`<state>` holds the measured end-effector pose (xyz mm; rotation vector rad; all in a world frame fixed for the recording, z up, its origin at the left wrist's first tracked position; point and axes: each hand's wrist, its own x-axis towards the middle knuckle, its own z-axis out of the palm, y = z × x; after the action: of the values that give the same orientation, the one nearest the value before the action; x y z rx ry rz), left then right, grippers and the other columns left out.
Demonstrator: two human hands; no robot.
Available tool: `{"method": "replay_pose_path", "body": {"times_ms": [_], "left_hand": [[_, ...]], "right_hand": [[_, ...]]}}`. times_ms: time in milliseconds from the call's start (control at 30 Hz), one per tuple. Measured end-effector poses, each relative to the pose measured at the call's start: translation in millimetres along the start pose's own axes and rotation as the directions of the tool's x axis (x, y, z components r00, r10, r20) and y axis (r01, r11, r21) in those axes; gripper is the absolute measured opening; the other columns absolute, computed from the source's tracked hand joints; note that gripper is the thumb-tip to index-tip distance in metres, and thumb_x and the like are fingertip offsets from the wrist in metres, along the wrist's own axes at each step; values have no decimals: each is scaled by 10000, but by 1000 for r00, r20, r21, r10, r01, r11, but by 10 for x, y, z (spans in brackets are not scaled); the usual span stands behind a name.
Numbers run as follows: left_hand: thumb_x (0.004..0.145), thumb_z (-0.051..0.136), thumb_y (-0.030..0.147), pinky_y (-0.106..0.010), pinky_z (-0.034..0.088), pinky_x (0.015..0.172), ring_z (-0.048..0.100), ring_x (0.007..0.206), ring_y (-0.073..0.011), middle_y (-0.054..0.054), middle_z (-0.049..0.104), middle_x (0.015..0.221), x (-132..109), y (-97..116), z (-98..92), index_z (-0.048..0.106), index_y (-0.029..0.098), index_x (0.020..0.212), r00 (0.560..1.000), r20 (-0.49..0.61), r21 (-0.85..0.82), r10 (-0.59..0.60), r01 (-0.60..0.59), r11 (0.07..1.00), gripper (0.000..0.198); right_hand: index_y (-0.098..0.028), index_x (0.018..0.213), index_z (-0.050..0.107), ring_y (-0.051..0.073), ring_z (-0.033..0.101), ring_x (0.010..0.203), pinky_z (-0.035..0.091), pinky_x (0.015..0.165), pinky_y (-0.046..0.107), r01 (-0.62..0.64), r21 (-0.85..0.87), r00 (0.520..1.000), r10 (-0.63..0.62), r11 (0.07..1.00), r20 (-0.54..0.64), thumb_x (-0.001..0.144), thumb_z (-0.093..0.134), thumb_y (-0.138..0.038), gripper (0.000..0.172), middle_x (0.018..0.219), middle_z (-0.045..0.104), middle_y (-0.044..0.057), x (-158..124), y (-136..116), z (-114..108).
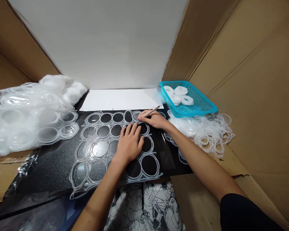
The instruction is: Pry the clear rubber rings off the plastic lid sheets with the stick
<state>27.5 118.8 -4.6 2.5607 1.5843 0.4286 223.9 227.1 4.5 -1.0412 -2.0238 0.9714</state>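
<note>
The right hand [155,119] pinches a slim pen-like tool [151,111] at the top row of a clear ring sheet [108,149] on the table [55,163]; the left hand [130,142], fingers spread, presses it flat, grasping nothing. White ring bundles [181,90] in the blue basket [195,114] look finished; this sheet and the left-hand heap [26,122] seemingly remain.

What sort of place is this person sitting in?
Probably a small workshop or packing station, though I can't be sure: cardboard panels wall in the black work surface, a sheet of clear rings lies on it, and a blue basket holds white ring-shaped pieces.
</note>
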Motion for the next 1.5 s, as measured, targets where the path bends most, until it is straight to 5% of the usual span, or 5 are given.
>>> {"method": "replay_pose_path", "body": {"times_ms": [367,600,1000,1267,1500], "left_hand": [[1061,377,401,-545,318,1233,395,1505,-331,-97,487,1624,1,-10,6,513,181,1507,1000,4,2,-2,2,1000,515],[1068,333,396,-566,286,1250,396,1517,-344,-89,438,1661,-3,30,5,497,176,1535,999,33,43,-3,2,999,541],[1074,351,391,-545,274,1270,335,1567,-304,-52,433,1667,-42,-8,11,510,221,1525,1000,9,5,17,-17,1000,508],[1075,366,377,-540,281,1269,337,1569,-290,-48,459,1650,-34,-54,49,503,205,1532,998,2,-35,61,-61,998,507],[1077,373,359,-530,290,1270,360,1558,-278,-48,470,1643,-42,-52,36,523,199,1507,998,-10,-33,68,-69,997,483]], "right_hand": [[-284,940,825,234,728,1067,544,1006,415,16,-53,1000,-16,998,-15,943,677,-405,190,1121,794,50,-4,11,3],[-280,1080,804,277,712,1115,431,1000,460,204,-520,978,-196,829,72,1050,530,-370,290,1194,802,43,-30,-20,85],[-216,1109,827,326,709,1068,507,924,432,-320,-586,891,25,745,-454,1025,563,-421,345,1133,804,111,807,-264,-445],[-230,1142,814,290,703,1176,501,1030,412,-274,-585,894,-23,763,-448,1045,552,-388,321,1238,784,64,286,-387,-680],[-261,1230,776,265,656,1257,443,1088,407,-216,-652,949,-2,727,-316,1083,472,-428,377,1307,755,51,754,-372,-558]]}}
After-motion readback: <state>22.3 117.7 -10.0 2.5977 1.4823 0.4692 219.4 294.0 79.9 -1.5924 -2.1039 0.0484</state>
